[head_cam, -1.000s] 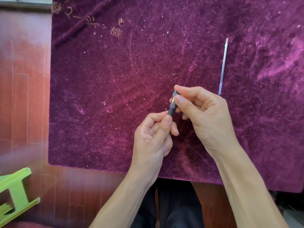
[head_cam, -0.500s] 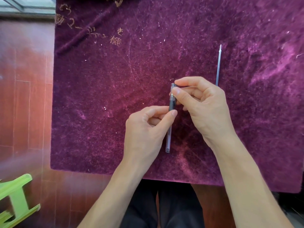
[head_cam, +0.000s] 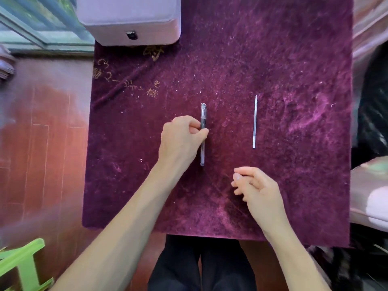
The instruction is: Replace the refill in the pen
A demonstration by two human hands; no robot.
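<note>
A capped pen (head_cam: 202, 114) with a clear barrel and dark grip lies lengthwise on the purple velvet cloth (head_cam: 294, 59). My left hand (head_cam: 181, 139) pinches it at the grip between thumb and forefinger, and the barrel's lower end rests on the cloth. A thin clear refill (head_cam: 254, 121) lies parallel to the pen, to its right, untouched. My right hand (head_cam: 257, 189) hovers low over the cloth below the refill, fingers loosely curled and holding nothing.
A pale grey box (head_cam: 130, 19) sits at the cloth's far left corner. A green stool (head_cam: 23, 267) stands on the red wooden floor at the lower left. My dark-trousered legs (head_cam: 201, 265) show below the cloth's near edge. Dark clutter lies to the right.
My right hand let go of the pen's top and drew back toward me. The left hand lowered the pen onto the cloth. The camera view pulled back.
</note>
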